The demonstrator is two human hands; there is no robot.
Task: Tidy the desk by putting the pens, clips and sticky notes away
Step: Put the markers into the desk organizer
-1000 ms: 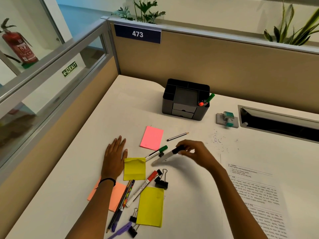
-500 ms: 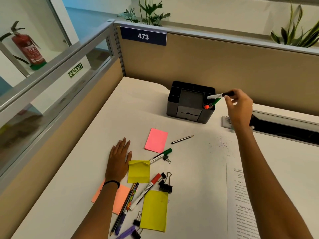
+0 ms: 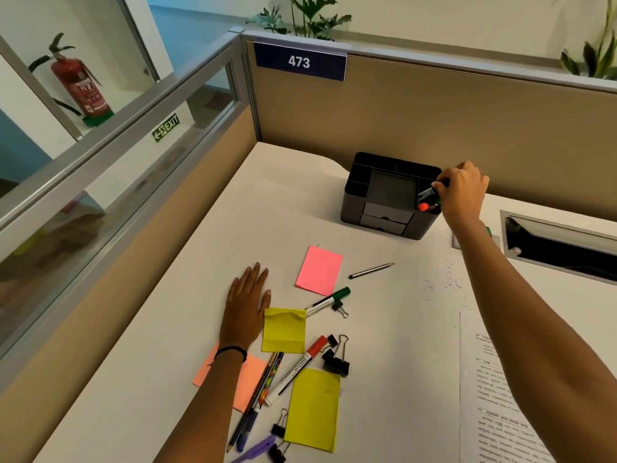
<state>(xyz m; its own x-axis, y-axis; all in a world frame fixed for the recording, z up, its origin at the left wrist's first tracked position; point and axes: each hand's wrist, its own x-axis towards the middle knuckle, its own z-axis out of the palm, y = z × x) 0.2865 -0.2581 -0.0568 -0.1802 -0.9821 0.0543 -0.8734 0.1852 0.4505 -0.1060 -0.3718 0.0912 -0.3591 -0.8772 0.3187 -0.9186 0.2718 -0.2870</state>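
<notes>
Two hands in view. R hand (image 3: pixel 462 192), upper right of frame, pinches a marker (image 3: pixel 428 194), tilted into right-end slot of organizer (image 3: pixel 377 225). L hand (image 3: pixel 247 305) lies flat on desk (image 3: pixel 187 345), fingers straight, centre-left. Pens (image 3: pixel 329 300), binder clips (image 3: pixel 335 360) & sticky notes (image 3: pixel 283 330) lie scattered lower centre.
</notes>
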